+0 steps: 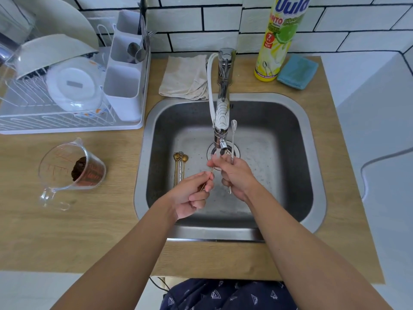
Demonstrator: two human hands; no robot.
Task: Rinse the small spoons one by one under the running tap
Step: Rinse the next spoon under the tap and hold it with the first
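Under the chrome tap nozzle (222,143), the left hand (194,193) pinches a thin gold spoon (207,177) by its handle while the right hand (234,175) grips an upright long silver spoon (233,139). Three more gold spoons (180,166) lie on the steel sink floor (268,166), near its left wall; the right side lies open.

We are looking at a home kitchen. We see a steel sink (230,108) with a tap (223,90), white wall tiles (223,16), a dish rack (55,97) and a dish soap bottle (279,41).
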